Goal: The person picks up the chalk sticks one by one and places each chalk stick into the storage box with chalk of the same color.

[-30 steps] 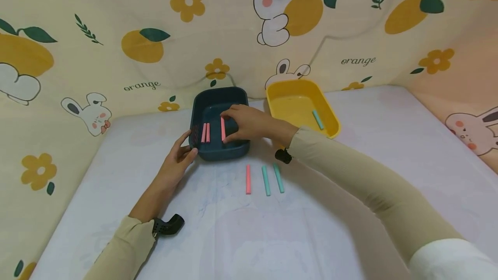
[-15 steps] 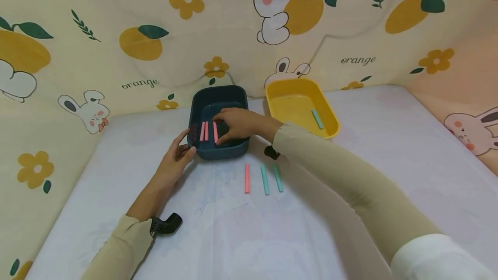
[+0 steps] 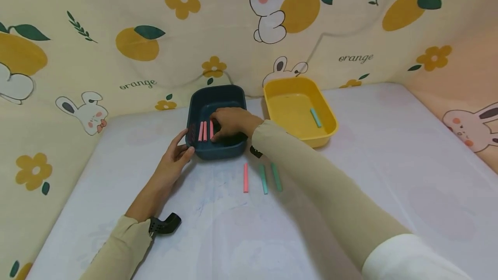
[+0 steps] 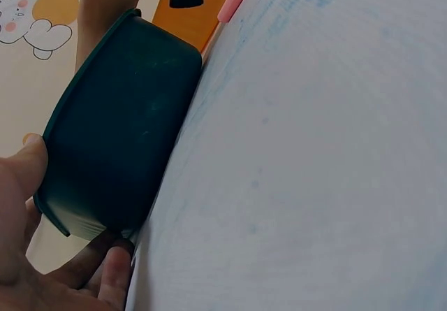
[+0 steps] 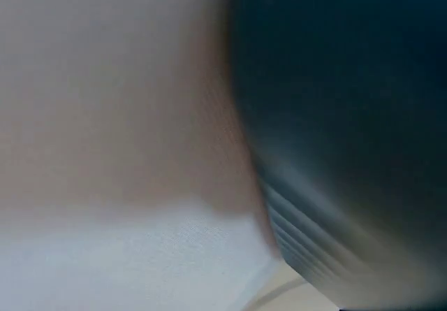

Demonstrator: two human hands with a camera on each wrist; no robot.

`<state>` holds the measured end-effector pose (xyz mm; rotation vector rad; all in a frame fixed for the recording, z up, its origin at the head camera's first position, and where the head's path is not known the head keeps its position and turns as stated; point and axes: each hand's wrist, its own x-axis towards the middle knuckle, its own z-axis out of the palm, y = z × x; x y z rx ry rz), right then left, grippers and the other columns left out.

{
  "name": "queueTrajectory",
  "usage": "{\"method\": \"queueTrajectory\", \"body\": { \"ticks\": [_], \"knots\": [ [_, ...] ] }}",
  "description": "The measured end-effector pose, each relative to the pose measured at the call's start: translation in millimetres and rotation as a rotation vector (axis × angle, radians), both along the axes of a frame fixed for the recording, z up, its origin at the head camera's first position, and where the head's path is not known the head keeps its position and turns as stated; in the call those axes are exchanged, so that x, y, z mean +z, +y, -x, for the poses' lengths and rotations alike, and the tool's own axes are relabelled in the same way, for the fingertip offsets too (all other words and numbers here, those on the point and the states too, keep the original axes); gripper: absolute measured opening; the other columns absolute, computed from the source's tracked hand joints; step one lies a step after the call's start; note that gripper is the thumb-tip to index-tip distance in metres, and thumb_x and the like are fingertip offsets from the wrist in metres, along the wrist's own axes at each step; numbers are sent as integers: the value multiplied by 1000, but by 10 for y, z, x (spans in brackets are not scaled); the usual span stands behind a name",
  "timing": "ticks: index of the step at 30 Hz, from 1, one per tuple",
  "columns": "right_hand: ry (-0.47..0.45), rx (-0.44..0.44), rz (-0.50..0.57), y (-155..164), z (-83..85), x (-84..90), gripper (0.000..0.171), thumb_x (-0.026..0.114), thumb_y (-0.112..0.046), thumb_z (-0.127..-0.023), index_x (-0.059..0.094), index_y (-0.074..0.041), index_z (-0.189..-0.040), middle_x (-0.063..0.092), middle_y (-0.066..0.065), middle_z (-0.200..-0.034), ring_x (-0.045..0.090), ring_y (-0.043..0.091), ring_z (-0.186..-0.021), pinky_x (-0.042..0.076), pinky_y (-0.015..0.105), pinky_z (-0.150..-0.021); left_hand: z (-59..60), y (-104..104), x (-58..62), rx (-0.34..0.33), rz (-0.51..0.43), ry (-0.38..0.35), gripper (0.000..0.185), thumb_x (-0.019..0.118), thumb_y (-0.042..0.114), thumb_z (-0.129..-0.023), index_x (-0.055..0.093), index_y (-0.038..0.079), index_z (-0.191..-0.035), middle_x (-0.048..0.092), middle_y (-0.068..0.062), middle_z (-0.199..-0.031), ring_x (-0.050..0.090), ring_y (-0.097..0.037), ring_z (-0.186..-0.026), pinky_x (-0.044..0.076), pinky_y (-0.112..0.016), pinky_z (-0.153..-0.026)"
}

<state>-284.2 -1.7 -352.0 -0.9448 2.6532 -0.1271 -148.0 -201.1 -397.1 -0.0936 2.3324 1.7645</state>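
A dark blue bin (image 3: 218, 154) stands at the back of the white table. My right hand (image 3: 217, 129) reaches into it and pinches a pink stick (image 3: 211, 129), holding it close beside two other pink sticks (image 3: 202, 131) that lie on the bin's floor. My left hand (image 3: 185, 145) grips the bin's near left corner, thumb on the rim and fingers against the wall; the left wrist view shows the same bin (image 4: 119, 129). The right wrist view is blurred, showing only the dark bin wall (image 5: 349, 115).
In front of the bin lie a pink stick (image 3: 245, 177) and two teal sticks (image 3: 263, 179) (image 3: 276, 177). A yellow bin (image 3: 327, 131) to the right holds one teal stick (image 3: 315, 117). A patterned cloth wall rises behind the table.
My right hand has carried the pink stick leftward inside the blue bin until it lies close to the other two. The left hand has stayed on the bin's corner.
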Motion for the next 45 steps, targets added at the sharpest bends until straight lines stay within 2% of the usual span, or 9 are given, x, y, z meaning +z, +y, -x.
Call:
{"method": "queueTrajectory", "body": {
  "ticks": [8, 17, 28, 35, 45],
  "knots": [
    [-27, -7, -20, -14, 5, 6, 76, 65, -59, -89, 41, -24, -152, 37, 3, -157, 42, 24, -142, 36, 44, -117, -14, 5, -4, -5, -12, 0, 67, 54, 35, -103, 16, 44, -157, 33, -20, -156, 33, -33, -146, 27, -51, -120],
    [-45, -19, -15, -19, -1, 5, 73, 65, -58, -89, 42, -27, -151, 42, 0, -148, 49, 22, -133, 40, 44, -113, -8, 0, 1, -10, -4, 10, 67, 52, 34, -103, 15, 42, -158, 31, -22, -157, 32, -35, -146, 26, -52, -121],
    [-77, -32, -6, -27, -2, -1, 73, 66, -58, -89, 42, -27, -151, 41, 0, -150, 48, 22, -134, 39, 46, -114, -15, 0, 33, -7, 10, -22, 67, 53, 36, -103, 14, 47, -156, 29, -20, -159, 31, -34, -147, 26, -52, -121],
    [-75, -31, -10, -33, 19, 20, 74, 67, -58, -88, 42, -30, -151, 40, 0, -150, 45, 22, -137, 37, 47, -115, -18, -2, 38, -12, 12, 3, 66, 52, 34, -104, 14, 45, -157, 32, -20, -157, 35, -34, -144, 27, -53, -120],
    [-59, -30, -11, -32, 29, -5, 81, 73, -61, -81, 43, -30, -150, 48, -4, -135, 51, 14, -117, 42, 41, -110, -17, 6, 13, -11, 4, 8, 66, 51, 32, -104, 14, 43, -158, 34, -21, -156, 36, -34, -144, 28, -52, -120]
  ]
}}
